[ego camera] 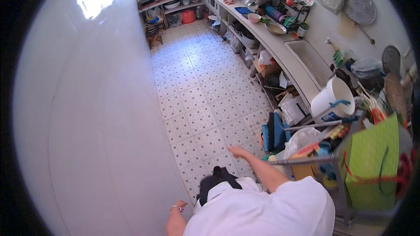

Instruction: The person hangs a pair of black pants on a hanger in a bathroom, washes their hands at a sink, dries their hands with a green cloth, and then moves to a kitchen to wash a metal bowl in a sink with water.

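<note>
My right hand hangs ahead of my body over the tiled floor, loosely bent and holding nothing that I can see. The blue broom and the end of a metal rack are the things nearest to it. Low beside the smooth pale wall is my left hand, with a bracelet at the wrist. Its fingers curl slightly, and nothing shows in them. My white shirt and a black item fill the bottom of the view.
On the right, a long counter carries a metal bowl, a pink bowl and a sink. A white bucket and a green bag crowd the near right. Packed shelves line the counter's underside.
</note>
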Available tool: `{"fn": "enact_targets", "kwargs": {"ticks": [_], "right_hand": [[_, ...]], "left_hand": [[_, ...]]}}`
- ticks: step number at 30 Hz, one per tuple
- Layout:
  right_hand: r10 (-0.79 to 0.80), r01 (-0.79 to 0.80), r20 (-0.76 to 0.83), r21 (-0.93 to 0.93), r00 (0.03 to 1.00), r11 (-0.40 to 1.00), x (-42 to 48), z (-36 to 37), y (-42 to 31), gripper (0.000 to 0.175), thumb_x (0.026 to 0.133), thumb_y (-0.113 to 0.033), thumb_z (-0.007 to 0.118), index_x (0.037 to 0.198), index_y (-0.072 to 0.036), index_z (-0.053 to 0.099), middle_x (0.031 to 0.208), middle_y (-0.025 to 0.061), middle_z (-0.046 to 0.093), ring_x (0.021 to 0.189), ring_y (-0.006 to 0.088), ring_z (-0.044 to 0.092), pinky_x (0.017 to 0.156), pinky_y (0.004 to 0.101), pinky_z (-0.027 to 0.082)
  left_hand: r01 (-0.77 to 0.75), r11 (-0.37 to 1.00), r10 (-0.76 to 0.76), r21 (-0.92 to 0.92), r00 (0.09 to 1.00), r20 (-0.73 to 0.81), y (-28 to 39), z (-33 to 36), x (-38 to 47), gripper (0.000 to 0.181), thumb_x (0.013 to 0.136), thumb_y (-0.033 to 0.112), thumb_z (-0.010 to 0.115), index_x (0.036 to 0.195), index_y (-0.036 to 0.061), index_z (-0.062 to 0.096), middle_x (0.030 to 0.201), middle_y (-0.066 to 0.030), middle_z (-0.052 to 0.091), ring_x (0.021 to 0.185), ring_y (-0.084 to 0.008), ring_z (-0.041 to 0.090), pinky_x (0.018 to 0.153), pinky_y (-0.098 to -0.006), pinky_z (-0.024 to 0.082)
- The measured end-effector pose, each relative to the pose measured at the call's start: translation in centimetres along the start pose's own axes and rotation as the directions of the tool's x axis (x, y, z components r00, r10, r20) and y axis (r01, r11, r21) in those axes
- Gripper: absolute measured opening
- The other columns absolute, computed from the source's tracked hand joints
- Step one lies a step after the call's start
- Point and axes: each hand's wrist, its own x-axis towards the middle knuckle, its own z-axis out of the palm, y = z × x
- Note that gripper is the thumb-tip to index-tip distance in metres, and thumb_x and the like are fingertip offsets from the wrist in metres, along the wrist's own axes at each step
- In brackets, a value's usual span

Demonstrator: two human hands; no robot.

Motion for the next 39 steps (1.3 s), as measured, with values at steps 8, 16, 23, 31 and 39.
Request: {"fn": "enact_targets", "kwargs": {"ticks": [8, 16, 23, 31, 39], "right_hand": [[-0.391, 0.431, -0.198, 0.236, 0.899, 0.871, 23.4, -20.3, -32.6, 0.038, 0.085, -0.038, 0.043, 0.097, -0.004, 0.055, 0.084, 0.0078, 0.058, 0.071, 0.0179, 0.058, 0.059, 0.0315, 0.046], [0.128, -0.171, -0.324, -0.108, 0.938, 0.979, 36.7, -34.3, -8.6, 0.031, 0.079, -0.033, 0.049, 0.084, -0.003, 0.055, 0.07, 0.0136, 0.057, 0.066, 0.0248, 0.057, 0.063, 0.0384, 0.045], [0.821, -0.828, 0.154, 0.233, 0.549, 0.51, 39.8, -45.1, -4.8, 0.023, 0.072, -0.022, 0.06, 0.082, -0.003, 0.057, 0.067, 0.0145, 0.057, 0.063, 0.0254, 0.056, 0.062, 0.0387, 0.045], [0.357, -0.082, 0.185, -0.784, 0.915, 0.615, 78.3, -71.8, -25.6, 0.027, 0.074, -0.026, 0.056, 0.084, -0.001, 0.059, 0.069, 0.0178, 0.059, 0.064, 0.0296, 0.058, 0.062, 0.0396, 0.045], [-0.655, 0.629, -0.406, -0.215, 0.638, 0.747, 108.5, -94.8, -79.6, 0.024, 0.081, -0.022, 0.048, 0.095, -0.004, 0.055, 0.087, 0.0166, 0.059, 0.082, 0.032, 0.056, 0.071, 0.0371, 0.045]], "left_hand": [[-0.235, 0.967, 0.253, 0.096, 0.89, -0.379, 25.0, -24.7, 5.1, 0.035, 0.074, 0.029, 0.046, 0.094, 0.0064, 0.063, 0.094, -0.0189, 0.061, 0.092, -0.0334, 0.057, 0.08, -0.0389, 0.044], [-0.473, 0.879, 0.452, 0.063, 0.783, -0.428, 52.6, -51.3, 11.4, 0.033, 0.074, 0.028, 0.048, 0.096, 0.0064, 0.062, 0.097, -0.0153, 0.061, 0.094, -0.0306, 0.056, 0.083, -0.0373, 0.043], [-0.396, 0.89, 0.455, 0.226, 0.8, -0.391, 73.1, -72.1, 15.8, 0.033, 0.075, 0.028, 0.048, 0.097, 0.0072, 0.061, 0.098, -0.0145, 0.06, 0.093, -0.0307, 0.056, 0.082, -0.0377, 0.044], [-0.33, 0.906, 0.387, 0.264, 0.899, -0.206, 93.4, -89.7, 20.4, 0.036, 0.073, 0.028, 0.05, 0.1, 0.0073, 0.061, 0.101, -0.0162, 0.059, 0.093, -0.0306, 0.056, 0.082, -0.0377, 0.043], [-0.411, 0.858, 0.298, -0.309, 0.887, -0.351, 112.4, -112.2, 26.7, 0.034, 0.075, 0.028, 0.051, 0.099, 0.0047, 0.061, 0.092, -0.0156, 0.062, 0.087, -0.0278, 0.059, 0.077, -0.0353, 0.045]]}}
